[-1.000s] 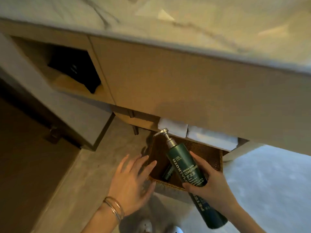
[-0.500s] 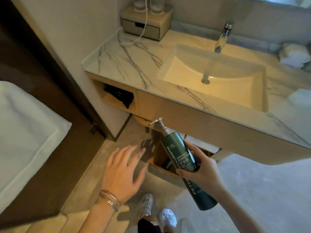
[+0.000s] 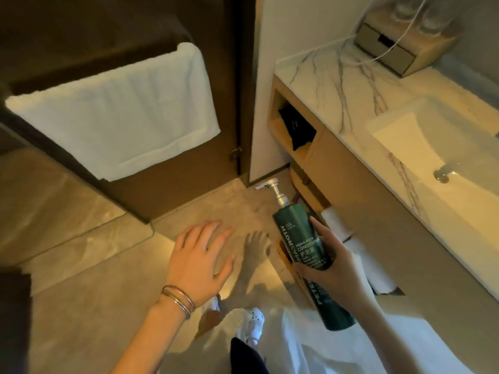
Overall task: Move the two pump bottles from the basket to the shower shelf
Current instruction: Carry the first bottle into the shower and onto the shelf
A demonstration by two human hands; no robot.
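A dark green pump bottle (image 3: 298, 238) with a silver pump head, labelled as conditioner, is gripped around its middle by my right hand (image 3: 334, 268). It is held tilted, pump end away from me, above the floor beside the vanity. My left hand (image 3: 201, 259) hovers open to its left with fingers spread, holding nothing, bangles on the wrist. Only a brown sliver of the woven basket (image 3: 283, 251) shows, just behind the bottle. The second bottle and the shower shelf are out of sight.
A marble vanity (image 3: 337, 85) with a sink (image 3: 432, 163) runs along the right, with an open cubby (image 3: 294, 128) below. A white towel (image 3: 116, 114) hangs on a dark door at left. White rolled towels (image 3: 337, 225) lie under the vanity. My feet are below.
The view has swung left and up, away from the basket toward the door and towel. My right hand has carried the green bottle out and up; my left hand stays open.
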